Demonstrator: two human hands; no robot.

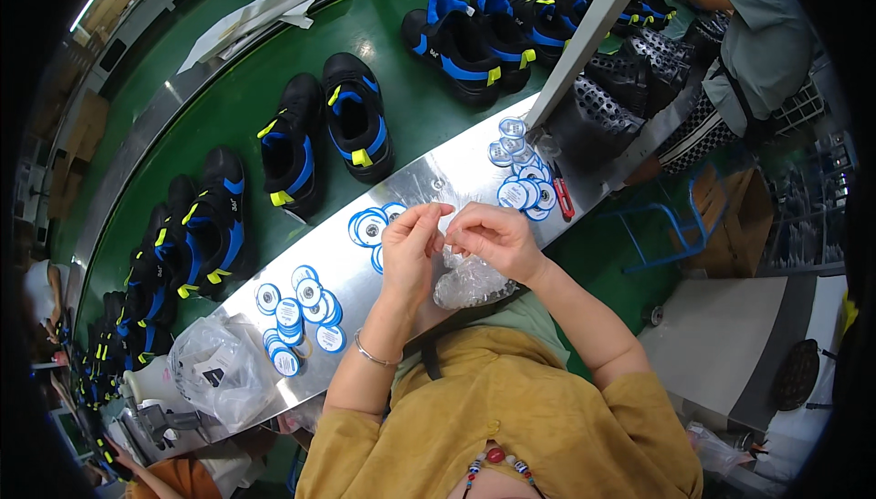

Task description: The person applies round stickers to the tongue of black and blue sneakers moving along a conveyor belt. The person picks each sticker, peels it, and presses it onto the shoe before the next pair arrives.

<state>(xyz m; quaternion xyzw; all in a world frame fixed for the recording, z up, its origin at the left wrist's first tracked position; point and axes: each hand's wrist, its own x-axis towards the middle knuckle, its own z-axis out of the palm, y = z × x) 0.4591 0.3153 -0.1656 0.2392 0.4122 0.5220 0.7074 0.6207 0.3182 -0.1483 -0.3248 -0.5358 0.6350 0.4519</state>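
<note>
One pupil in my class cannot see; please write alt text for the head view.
A bare left hand and right hand are pinched close together above a metal bench, near clear plastic and piles of round blue-and-white discs. Beyond the bench, black-and-blue shoes with yellow tabs line a green surface.

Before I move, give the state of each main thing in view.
Left hand, closed in a pinch
Right hand, closed in a pinch
Clear plastic, bunched up
Round tags, overlapping in loose piles
Red tool, lying flat
Nearest shoes, standing upright
Plastic bag, wrinkled
</note>
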